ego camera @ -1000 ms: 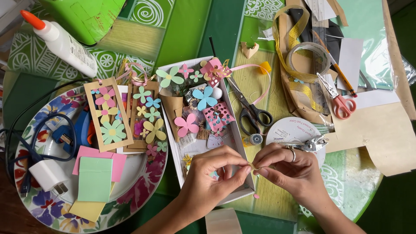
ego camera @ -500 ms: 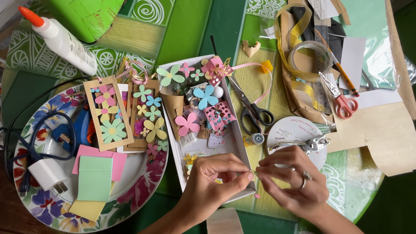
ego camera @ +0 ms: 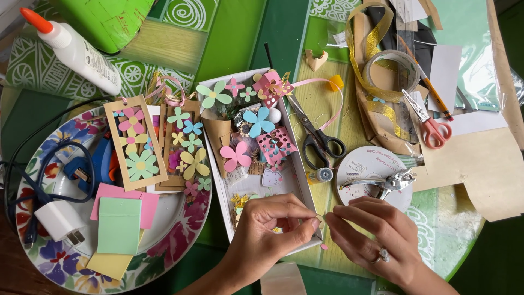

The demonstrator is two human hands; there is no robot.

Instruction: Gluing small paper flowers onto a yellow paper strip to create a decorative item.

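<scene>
Counter: I see a round counter under green patterned papers, crowded with craft supplies – no more of the room shows.
Near left: a floral plate carries flower-decorated tags, sticky notes, a blue glue gun and a white charger.
Far left: a white glue bottle with an orange cap.
Middle: a white tray of paper flowers; black scissors lie just right of it.
Right: a disc with a metal punch on it, pink-handled scissors and gold ribbon beyond.
Left hand: fingers pinched narrow on a tiny pale piece at the tray's near right corner.
Right hand: ringed – fingertips pinched, meeting that same piece.
</scene>
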